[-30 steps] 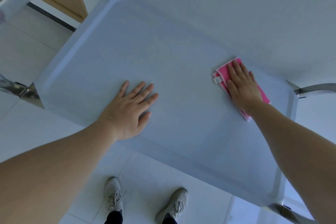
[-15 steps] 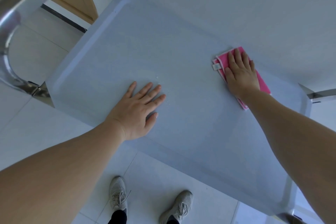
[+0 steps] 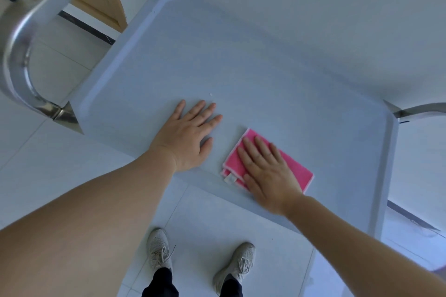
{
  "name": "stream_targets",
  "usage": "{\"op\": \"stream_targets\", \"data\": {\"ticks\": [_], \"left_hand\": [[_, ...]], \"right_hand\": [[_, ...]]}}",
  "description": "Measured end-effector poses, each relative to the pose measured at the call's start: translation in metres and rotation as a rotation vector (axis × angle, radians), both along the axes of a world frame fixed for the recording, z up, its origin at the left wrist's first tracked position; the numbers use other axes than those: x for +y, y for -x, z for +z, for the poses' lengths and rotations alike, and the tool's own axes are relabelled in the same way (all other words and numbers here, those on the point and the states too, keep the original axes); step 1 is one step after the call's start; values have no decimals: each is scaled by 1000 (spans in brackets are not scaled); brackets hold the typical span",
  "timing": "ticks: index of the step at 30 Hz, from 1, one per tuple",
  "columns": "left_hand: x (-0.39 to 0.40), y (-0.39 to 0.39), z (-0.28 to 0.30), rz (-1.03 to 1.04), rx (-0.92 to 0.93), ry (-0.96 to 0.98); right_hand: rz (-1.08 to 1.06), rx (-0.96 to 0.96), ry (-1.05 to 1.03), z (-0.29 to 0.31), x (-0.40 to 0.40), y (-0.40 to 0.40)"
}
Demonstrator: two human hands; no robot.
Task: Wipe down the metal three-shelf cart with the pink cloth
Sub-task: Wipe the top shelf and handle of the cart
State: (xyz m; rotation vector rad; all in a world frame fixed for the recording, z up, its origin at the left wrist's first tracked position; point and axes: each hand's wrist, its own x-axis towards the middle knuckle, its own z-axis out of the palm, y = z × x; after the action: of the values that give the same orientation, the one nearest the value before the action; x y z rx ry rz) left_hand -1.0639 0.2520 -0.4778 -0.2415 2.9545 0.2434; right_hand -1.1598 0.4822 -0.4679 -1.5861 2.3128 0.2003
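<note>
top shelf (image 3: 277, 75) of cart under both hands. right hand (image 3: 268, 173) flat, presses cloth (image 3: 296, 171); left hand (image 3: 190, 135) flat beside, fingers wide. lower shelves not visible, probably left.

Metal cart shelf (image 3: 265, 75) — folded pink cloth (image 3: 295, 170) and two flat hands on it.
</note>
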Motion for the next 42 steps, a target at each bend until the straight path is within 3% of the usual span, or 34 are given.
{"op": "stream_targets", "data": {"ticks": [5,14,17,21,33,42], "left_hand": [[0,1,-3,-5,10,-9],[-11,-10,10,-19,78,-165],[-42,-19,19,-19,118,-108],[-85,-34,15,40,35,1],[-91,-38,5,48,43,-57],[-91,-36,5,45,1,-24]], "right_hand": [[-22,-57,-8,4,11,-43],[-45,-58,-70,7,8,-46],[-53,-54,-63,7,7,-48],[-64,-46,-74,7,6,-48],[-25,-68,-76,6,-44,-64],[2,-34,-33,0,-60,-21]]}}
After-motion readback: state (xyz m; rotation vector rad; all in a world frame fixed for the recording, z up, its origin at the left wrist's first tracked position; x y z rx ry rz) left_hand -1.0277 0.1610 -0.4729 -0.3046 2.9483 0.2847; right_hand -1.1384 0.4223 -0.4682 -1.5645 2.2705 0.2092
